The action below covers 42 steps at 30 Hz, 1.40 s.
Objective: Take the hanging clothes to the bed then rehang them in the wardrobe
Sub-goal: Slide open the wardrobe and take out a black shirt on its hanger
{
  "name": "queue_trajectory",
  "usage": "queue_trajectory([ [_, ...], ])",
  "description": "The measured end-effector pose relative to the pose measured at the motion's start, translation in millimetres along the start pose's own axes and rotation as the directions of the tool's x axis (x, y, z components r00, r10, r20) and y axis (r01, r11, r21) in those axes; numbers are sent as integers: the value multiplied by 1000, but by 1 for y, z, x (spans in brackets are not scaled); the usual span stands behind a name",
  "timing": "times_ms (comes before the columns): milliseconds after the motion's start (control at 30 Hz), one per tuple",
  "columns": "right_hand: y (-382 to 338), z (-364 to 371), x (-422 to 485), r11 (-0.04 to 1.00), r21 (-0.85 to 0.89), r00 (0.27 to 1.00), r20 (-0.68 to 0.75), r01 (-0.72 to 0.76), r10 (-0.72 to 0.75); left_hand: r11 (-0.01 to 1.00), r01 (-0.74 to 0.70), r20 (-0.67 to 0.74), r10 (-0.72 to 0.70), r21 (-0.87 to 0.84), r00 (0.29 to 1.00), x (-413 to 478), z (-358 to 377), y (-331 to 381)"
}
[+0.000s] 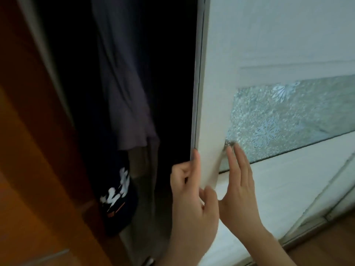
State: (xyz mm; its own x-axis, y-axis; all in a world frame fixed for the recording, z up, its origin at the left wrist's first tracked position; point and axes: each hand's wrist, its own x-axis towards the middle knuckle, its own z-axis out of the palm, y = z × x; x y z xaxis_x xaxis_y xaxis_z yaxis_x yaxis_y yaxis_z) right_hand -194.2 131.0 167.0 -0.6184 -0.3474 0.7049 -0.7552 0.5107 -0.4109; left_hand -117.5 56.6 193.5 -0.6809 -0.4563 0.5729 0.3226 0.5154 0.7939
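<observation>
Wardrobe door (269, 35), white and sliding, fills the right of the view. Its left edge borders a dark opening (172, 73). An orange-brown wooden frame (28, 150) runs down the left. Inside the opening hang a greyish-purple garment (124, 83) and, lower, a dark garment with white print (117, 192). A patterned glass panel (288, 120) crosses the door. The left hand (192, 204) grips the door's edge, fingers curled round it. The right hand (240, 192) presses flat on the door face, fingers straight, tips at the panel's near-left corner.

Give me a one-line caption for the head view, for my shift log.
Left hand grips the edge of the wardrobe door, right hand flat on it; purple garment hangs inside.
</observation>
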Motion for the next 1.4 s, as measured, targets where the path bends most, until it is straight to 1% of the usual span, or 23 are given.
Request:
queue_trajectory([
  [67, 11, -14, 4, 999, -11, 999, -1, -40, 40, 999, -46, 73, 46, -5, 996, 8, 19, -2],
  [133, 19, -24, 9, 993, 41, 994, 24, -108, 108, 997, -73, 133, 75, -18, 988, 18, 39, -4],
  [267, 52, -31, 20, 966, 93, 970, 23, -242, 240, 986, -168, 200, 168, -17, 965, 38, 80, -8],
  [367, 81, -40, 31, 946, 122, 953, -3, -301, 304, 981, -187, 266, 195, -58, 944, 55, 111, -6],
  [467, 113, -51, 41, 939, 152, 949, -24, -308, 315, 972, -209, 280, 232, -109, 932, 77, 142, -5],
  [567, 145, -63, 52, 925, 203, 942, -32, -321, 334, 965, -234, 240, 256, -116, 937, 93, 173, -4],
  [633, 167, -71, 58, 929, 192, 943, -47, -315, 330, 966, -223, 214, 248, -134, 945, 104, 194, -4],
  [767, 215, -84, 67, 949, 156, 954, -75, -275, 289, 971, -49, 209, 100, -235, 973, 125, 240, 3],
  [833, 239, -93, 72, 957, 129, 959, -78, -260, 272, 966, 6, 223, 53, -258, 973, 134, 267, 5],
  [933, 270, -106, 79, 954, 108, 954, -80, -281, 290, 968, -17, 234, 77, -251, 969, 142, 302, 7],
  [1033, 300, -119, 88, 945, 113, 945, -83, -306, 316, 966, 18, 254, 51, -259, 966, 149, 334, 8],
  [1167, 339, -135, 97, 943, 112, 945, -63, -312, 320, 972, 14, 221, 39, -233, 974, 157, 376, 13],
  [1267, 364, -146, 104, 946, 106, 948, -56, -307, 314, 975, -25, 222, 75, -222, 972, 165, 403, 18],
  [1333, 375, -151, 107, 938, 111, 942, -38, -328, 334, 975, -60, 240, 112, -215, 964, 168, 414, 21],
  [1400, 379, -152, 108, 940, 113, 945, -20, -321, 325, 974, -87, 235, 136, -210, 962, 170, 419, 21],
])
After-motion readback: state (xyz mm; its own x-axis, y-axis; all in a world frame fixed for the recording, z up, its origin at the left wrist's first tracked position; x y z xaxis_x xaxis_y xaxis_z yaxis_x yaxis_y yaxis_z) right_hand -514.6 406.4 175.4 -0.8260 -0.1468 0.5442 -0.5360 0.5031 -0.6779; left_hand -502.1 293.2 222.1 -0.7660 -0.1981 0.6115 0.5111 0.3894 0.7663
